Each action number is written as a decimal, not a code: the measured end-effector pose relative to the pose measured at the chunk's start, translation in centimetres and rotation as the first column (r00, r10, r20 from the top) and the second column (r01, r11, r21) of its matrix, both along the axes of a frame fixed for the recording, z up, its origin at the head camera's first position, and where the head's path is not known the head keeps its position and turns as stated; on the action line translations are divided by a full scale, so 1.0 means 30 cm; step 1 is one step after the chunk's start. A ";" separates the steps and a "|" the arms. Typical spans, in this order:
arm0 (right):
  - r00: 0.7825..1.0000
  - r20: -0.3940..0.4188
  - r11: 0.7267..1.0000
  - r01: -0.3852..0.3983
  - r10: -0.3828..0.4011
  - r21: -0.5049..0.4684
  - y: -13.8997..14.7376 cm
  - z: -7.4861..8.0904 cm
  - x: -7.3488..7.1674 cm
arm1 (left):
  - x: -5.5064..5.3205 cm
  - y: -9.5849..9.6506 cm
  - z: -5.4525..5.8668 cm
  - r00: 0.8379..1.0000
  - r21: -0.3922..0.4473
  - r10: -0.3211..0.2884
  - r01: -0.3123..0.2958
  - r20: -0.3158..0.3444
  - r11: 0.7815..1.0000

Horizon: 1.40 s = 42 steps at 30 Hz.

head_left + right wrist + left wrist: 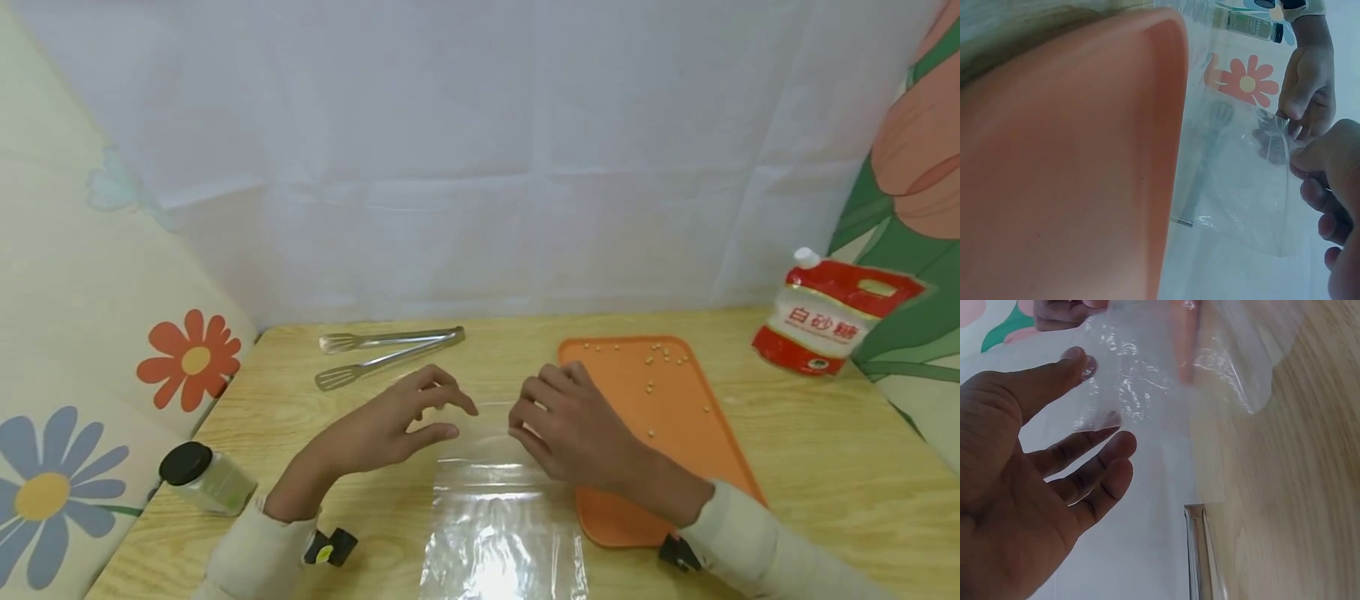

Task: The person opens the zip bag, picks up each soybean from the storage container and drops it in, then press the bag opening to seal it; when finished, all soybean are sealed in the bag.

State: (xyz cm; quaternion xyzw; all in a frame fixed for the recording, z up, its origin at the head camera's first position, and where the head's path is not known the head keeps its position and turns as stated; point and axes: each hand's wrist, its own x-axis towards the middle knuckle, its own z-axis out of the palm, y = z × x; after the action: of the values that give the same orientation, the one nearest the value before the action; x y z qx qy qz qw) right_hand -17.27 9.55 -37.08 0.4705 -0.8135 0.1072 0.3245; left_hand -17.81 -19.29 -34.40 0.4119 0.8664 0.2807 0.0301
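Observation:
A clear zip-top plastic bag (495,525) hangs between the two hands over the table, its upper edge raised. My right hand (573,425) pinches that edge between thumb and index finger; the other fingers curl, as the right wrist view shows. The left hand (397,421) is at the opposite part of the edge, thumb and index finger apart. In the left wrist view, its thumb (1069,365) touches the plastic, and the index fingertip shows through the film. The remaining left fingers are loosely bent below the bag.
An orange tray (630,508) with several small pale beads or beans lies under the right forearm. Metal tongs (405,340) lie behind the left hand. A black-lidded jar (210,479) stands at left, and a red-and-white sugar pouch (825,321) stands at back right.

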 end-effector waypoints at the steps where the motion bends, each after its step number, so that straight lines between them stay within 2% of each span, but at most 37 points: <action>1: 1.000 -0.003 1.000 -0.001 0.001 0.001 0.000 -0.001 0.000 | 0.001 -0.002 -0.005 1.000 -0.010 0.001 -0.001 0.006 1.000; 4: 1.000 -0.005 1.000 -0.005 0.005 0.000 0.001 -0.005 0.002 | -0.001 -0.006 -0.015 1.000 -0.026 0.008 -0.008 0.009 1.000; 9: 1.000 0.012 1.000 0.003 -0.003 -0.010 0.010 -0.014 0.003 | -0.010 -0.012 -0.018 0.997 -0.021 0.065 -0.066 -0.033 0.998; 12: 1.000 0.018 1.000 0.013 -0.012 -0.020 0.017 -0.020 0.003 | -0.014 -0.016 -0.019 0.996 0.011 0.091 -0.091 -0.023 0.996; 16: 0.999 0.038 0.999 0.011 -0.009 -0.050 0.028 -0.021 0.005 | -0.014 -0.019 -0.028 0.996 0.079 0.087 -0.087 0.001 0.993; 23: 0.982 0.184 0.982 0.003 0.032 -0.186 0.064 0.001 0.002 | -0.018 -0.026 -0.050 0.988 0.249 0.135 -0.111 -0.080 0.962; 27: 0.970 0.236 0.968 0.006 0.056 -0.253 0.094 0.011 -0.003 | -0.016 -0.025 -0.054 0.985 0.304 0.159 -0.131 -0.069 0.944; 31: 0.952 0.283 0.935 -0.009 0.116 -0.355 0.149 0.027 -0.017 | -0.015 -0.022 -0.062 0.985 0.329 0.169 -0.145 -0.045 0.933; 33: 0.923 0.359 0.925 0.010 0.138 -0.381 0.199 0.042 -0.028 | -0.017 -0.021 -0.065 0.984 0.334 0.174 -0.150 -0.042 0.931; 34: 0.901 0.409 0.924 0.022 0.146 -0.381 0.230 0.046 -0.036 | -0.019 -0.021 -0.065 0.983 0.333 0.179 -0.155 -0.042 0.930; 36: 0.834 0.533 0.934 0.063 0.144 -0.351 0.301 0.050 -0.056 | -0.022 -0.021 -0.065 0.982 0.331 0.187 -0.162 -0.042 0.930; 39: 0.698 0.705 0.960 0.094 0.126 -0.265 0.414 0.033 -0.088 | -0.025 -0.019 -0.067 0.981 0.327 0.192 -0.168 -0.041 0.930; 42: 0.546 0.830 0.982 0.071 0.111 -0.177 0.507 -0.006 -0.117 | -0.025 -0.017 -0.070 0.982 0.328 0.186 -0.164 -0.039 0.930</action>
State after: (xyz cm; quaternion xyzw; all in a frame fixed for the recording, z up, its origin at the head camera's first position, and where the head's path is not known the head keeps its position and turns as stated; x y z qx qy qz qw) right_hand -20.76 24.76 -37.26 0.3387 -0.8500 0.3989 -0.0601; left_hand -18.56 -19.81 -36.50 0.3419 0.8423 0.4062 -0.0929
